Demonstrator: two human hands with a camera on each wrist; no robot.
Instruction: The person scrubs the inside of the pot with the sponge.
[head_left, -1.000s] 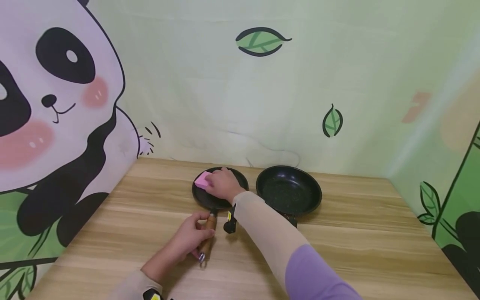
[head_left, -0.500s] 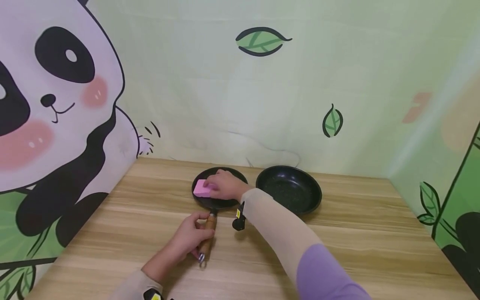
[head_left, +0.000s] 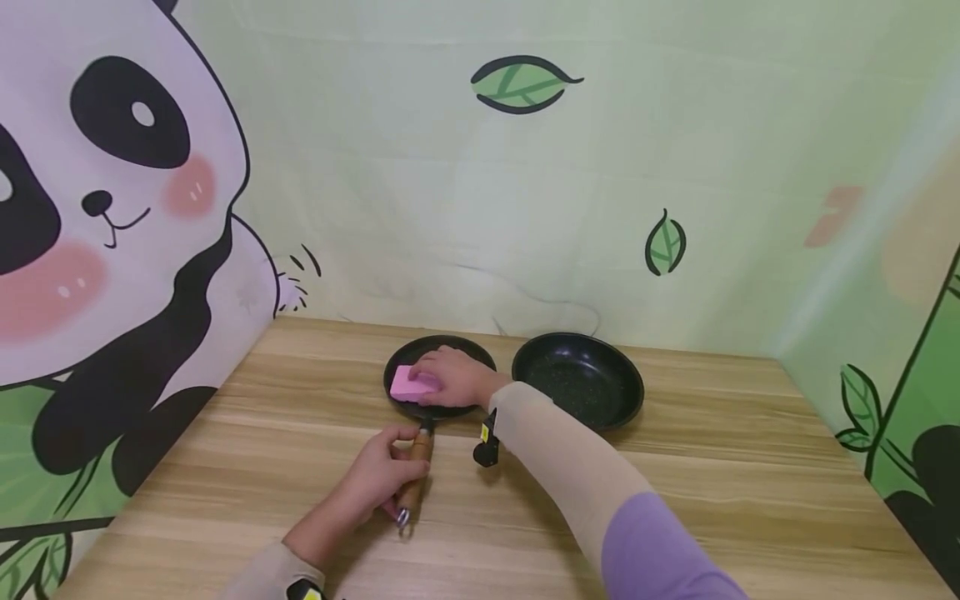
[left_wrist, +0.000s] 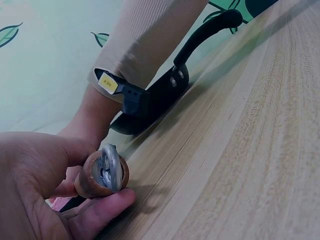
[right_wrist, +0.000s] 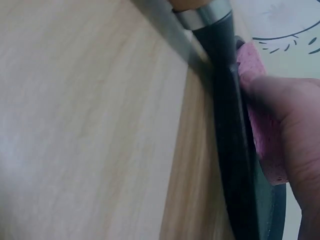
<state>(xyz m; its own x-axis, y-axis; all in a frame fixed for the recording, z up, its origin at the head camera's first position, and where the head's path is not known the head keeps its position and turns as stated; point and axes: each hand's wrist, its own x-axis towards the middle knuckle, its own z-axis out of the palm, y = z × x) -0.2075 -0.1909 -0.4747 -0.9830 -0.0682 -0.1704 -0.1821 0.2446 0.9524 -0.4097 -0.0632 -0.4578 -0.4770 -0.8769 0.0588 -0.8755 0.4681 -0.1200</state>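
A small black frying pan (head_left: 474,350) lies at the back of the table, its wooden handle (head_left: 421,454) pointing toward me. My left hand (head_left: 381,468) grips that handle between thumb and fingers; in the left wrist view the metal hanging ring (left_wrist: 112,169) shows at its end. Over the pan, my right hand (head_left: 457,377) holds a pink sponge (head_left: 408,384) against the inner surface. The right wrist view shows the sponge (right_wrist: 265,130) under the thumb, just inside the rim of the pan (right_wrist: 231,145). Most fingertips of the right hand are hidden.
Close by on the right stands a second, deeper black frying pan (head_left: 581,379), its black handle (left_wrist: 202,37) mostly hidden by my right forearm in the head view. A wall sheet (head_left: 360,167) printed with a panda and leaves rises behind the wooden table (head_left: 720,500).
My right hand has moved the sponge from the far left part of the pan back toward me, then slightly right. The left hand keeps its grip on the handle.
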